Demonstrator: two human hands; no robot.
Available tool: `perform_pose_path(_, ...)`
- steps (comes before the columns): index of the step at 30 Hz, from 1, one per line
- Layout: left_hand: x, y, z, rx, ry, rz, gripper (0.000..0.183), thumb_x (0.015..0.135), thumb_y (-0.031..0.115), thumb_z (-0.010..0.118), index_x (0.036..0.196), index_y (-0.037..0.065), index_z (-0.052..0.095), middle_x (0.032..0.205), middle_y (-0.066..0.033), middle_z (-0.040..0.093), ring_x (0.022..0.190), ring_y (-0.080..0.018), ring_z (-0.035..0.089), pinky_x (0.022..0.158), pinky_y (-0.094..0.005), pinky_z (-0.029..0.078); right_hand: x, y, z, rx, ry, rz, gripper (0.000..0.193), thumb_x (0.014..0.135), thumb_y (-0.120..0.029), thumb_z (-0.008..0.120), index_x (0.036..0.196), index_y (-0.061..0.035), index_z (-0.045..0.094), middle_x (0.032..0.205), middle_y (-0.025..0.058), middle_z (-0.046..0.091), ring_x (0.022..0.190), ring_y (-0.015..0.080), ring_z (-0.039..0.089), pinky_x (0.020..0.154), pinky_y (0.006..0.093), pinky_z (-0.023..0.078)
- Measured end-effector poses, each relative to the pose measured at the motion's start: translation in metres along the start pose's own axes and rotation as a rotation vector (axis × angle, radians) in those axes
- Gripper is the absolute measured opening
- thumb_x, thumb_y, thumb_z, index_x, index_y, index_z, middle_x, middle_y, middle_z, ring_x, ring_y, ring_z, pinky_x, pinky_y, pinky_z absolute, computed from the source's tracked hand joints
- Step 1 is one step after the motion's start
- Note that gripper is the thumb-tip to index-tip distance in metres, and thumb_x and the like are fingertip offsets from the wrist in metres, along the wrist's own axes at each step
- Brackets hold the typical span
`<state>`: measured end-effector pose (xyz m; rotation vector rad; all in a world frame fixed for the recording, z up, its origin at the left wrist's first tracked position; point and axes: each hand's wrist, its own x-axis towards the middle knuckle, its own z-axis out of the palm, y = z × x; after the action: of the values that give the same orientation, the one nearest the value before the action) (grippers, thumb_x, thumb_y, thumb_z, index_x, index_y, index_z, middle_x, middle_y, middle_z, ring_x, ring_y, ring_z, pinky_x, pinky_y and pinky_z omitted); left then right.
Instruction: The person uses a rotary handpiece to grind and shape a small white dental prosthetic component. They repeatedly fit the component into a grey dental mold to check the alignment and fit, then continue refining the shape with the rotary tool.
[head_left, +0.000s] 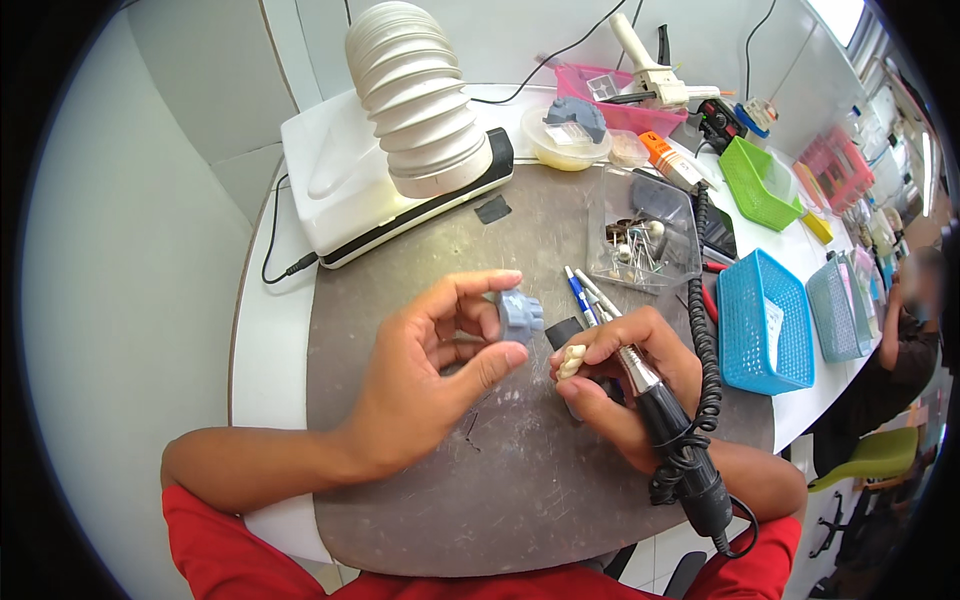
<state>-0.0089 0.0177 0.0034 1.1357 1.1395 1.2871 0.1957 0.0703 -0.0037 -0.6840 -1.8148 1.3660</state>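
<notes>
Between the thumb and fingers of my left hand (415, 375) is a small blue-grey dental model piece (517, 316), with its toothed side turned to the right. My right hand (672, 358) is closed around a rotary handpiece (672, 425) with a metal nose and black body. The same hand pinches a cream tooth-coloured dental bridge (571, 361) between thumb and forefinger. The hands are a short way apart above the grey-brown work mat (400, 520). The handpiece's tip is hidden by my fingers.
A white extraction unit (335, 165) with a ribbed hose (415, 90) stands at the back left. A clear box (640, 245) holds several burs, beside blue-and-white pens (580, 295). Blue (765, 325) and green (757, 190) baskets line the right. Another person (890, 370) is at far right.
</notes>
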Motion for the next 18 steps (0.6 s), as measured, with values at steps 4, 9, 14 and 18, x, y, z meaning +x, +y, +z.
perform_pose_path(4, 0.018, 0.0, -0.014, 0.458, -0.03, 0.218, 0.046, 0.083, 0.001, 0.071, 0.128, 0.006, 0.058, 0.091, -0.0008, 0.051, 0.089, -0.0106, 0.053, 0.082, -0.0263, 0.047, -0.002, 0.002, -0.006, -0.037, 0.002, -0.038, 0.029, 0.085, 0.005, 0.068, 0.103, -0.0033, 0.047, 0.098, 0.0129, 0.064, 0.097, 0.0169, 0.065, 0.084, 0.0309, 0.054)
perform_pose_path(9, 0.018, 0.002, -0.013, 0.907, 0.086, 0.423, 0.045, 0.079, 0.0, 0.073, 0.122, 0.009, 0.064, 0.09, -0.0048, 0.052, 0.087, -0.014, 0.053, 0.078, -0.0271, 0.045, -0.002, -0.001, -0.006, -0.012, -0.031, -0.01, 0.027, 0.085, 0.005, 0.068, 0.104, -0.0019, 0.049, 0.1, 0.0131, 0.065, 0.1, 0.0177, 0.065, 0.087, 0.031, 0.054)
perform_pose_path(14, 0.004, 0.012, -0.009, 0.519, -0.081, 0.367, 0.037, 0.084, 0.002, 0.072, 0.12, 0.003, 0.064, 0.098, -0.0052, 0.054, 0.09, -0.0133, 0.053, 0.08, -0.0287, 0.046, -0.003, 0.005, 0.001, 0.073, 0.048, -0.062, 0.024, 0.08, 0.001, 0.074, 0.099, -0.0013, 0.059, 0.095, 0.0106, 0.069, 0.087, 0.0142, 0.07, 0.079, 0.0268, 0.057)
perform_pose_path(18, -0.004, 0.013, 0.001, 0.052, -0.174, 0.097, 0.028, 0.089, 0.002, 0.068, 0.116, -0.001, 0.064, 0.103, -0.0052, 0.055, 0.095, -0.0131, 0.055, 0.088, -0.0303, 0.048, -0.001, -0.001, 0.003, -0.035, 0.031, -0.128, 0.024, 0.079, 0.0, 0.075, 0.098, -0.0023, 0.06, 0.093, 0.0097, 0.07, 0.085, 0.0153, 0.071, 0.077, 0.0269, 0.057)
